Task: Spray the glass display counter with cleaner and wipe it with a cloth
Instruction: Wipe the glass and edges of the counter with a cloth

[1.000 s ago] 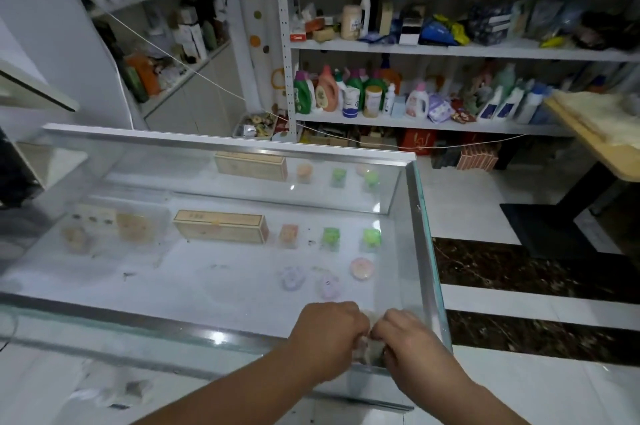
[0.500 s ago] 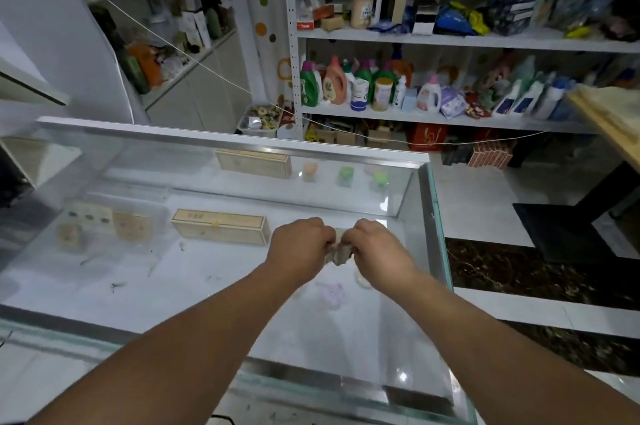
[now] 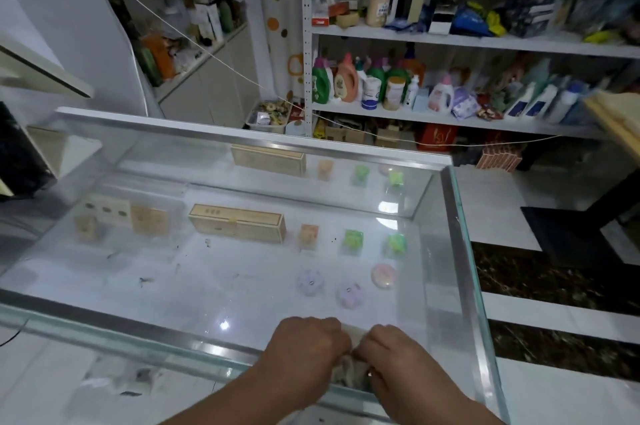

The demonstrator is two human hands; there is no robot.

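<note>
The glass display counter (image 3: 460, 251) fills the lower middle of the view, with a metal-edged glass top over a white shelf. My left hand (image 3: 304, 352) and my right hand (image 3: 391, 355) sit side by side at the near edge, both closed on a small crumpled greyish cloth (image 3: 353, 371). The cloth is pressed on the glass near the front right corner and is mostly hidden between the fists. No spray bottle is visible.
Inside the counter lie a long tan box (image 3: 239, 227), small green (image 3: 353, 240) and pink (image 3: 383, 275) soaps and other packets. Shelves of detergent bottles (image 3: 346, 80) stand behind. A wooden table (image 3: 620, 123) juts in at right. A string crosses the room.
Half a second ago both hands with the cloth were out over the middle of the glass; they have pulled back to the near edge, where they also were a second ago.
</note>
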